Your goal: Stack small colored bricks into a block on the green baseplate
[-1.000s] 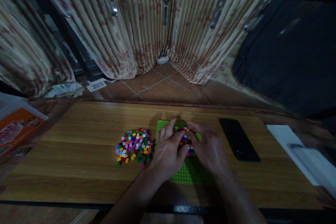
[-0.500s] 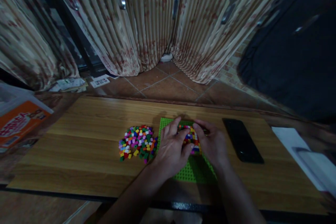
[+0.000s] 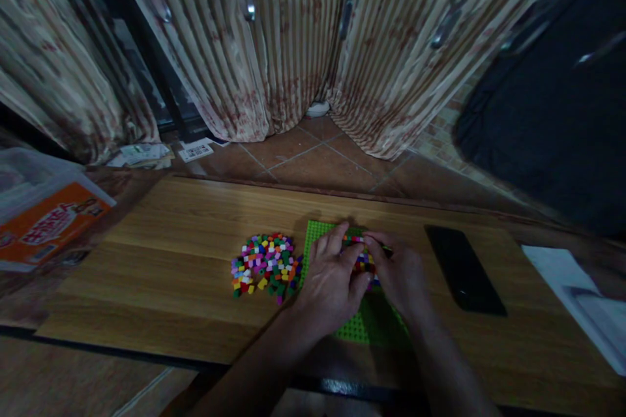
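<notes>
A green studded baseplate (image 3: 359,329) lies on the wooden table, partly covered by my hands. Rows of small colourful bricks (image 3: 363,263) are set on its middle, seen between the two hands. My left hand (image 3: 328,277) rests over the left half of the plate, its fingers stretched forward and the thumb apart near the bricks. From the right, my right hand (image 3: 402,270) reaches in with fingertips closed together at the far rows of bricks; whatever they pinch is hidden. A loose pile of small multicoloured bricks (image 3: 268,262) lies just left of the plate.
A black phone (image 3: 464,270) lies on the table (image 3: 156,260) to the right. White paper (image 3: 562,273) is beyond the right edge. A clear box with an orange label (image 3: 59,221) stands at the left. Striped curtains (image 3: 293,45) hang behind.
The whole view has shifted, so the table and hands appear slightly further right. My right fingertips have drawn nearer to the left hand's fingers, covering more of the bricks.
</notes>
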The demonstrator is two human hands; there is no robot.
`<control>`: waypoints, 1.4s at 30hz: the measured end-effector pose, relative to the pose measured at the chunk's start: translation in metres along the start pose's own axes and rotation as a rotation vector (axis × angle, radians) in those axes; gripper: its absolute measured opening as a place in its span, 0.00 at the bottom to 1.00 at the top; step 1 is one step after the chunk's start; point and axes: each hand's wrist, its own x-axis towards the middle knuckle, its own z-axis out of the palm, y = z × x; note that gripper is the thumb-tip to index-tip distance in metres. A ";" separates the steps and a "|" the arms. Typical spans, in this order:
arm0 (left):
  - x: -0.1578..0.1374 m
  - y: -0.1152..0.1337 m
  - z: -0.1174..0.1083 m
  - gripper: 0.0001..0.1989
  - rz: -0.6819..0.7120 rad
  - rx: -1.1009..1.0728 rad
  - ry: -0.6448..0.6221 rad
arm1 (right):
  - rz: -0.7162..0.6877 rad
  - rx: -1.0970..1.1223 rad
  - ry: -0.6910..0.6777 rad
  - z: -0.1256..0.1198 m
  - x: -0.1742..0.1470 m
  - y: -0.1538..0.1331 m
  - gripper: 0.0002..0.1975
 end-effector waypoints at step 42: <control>-0.010 -0.073 -0.098 0.16 -0.364 -0.326 0.556 | -0.504 -0.067 -0.462 0.044 -0.073 -0.060 0.09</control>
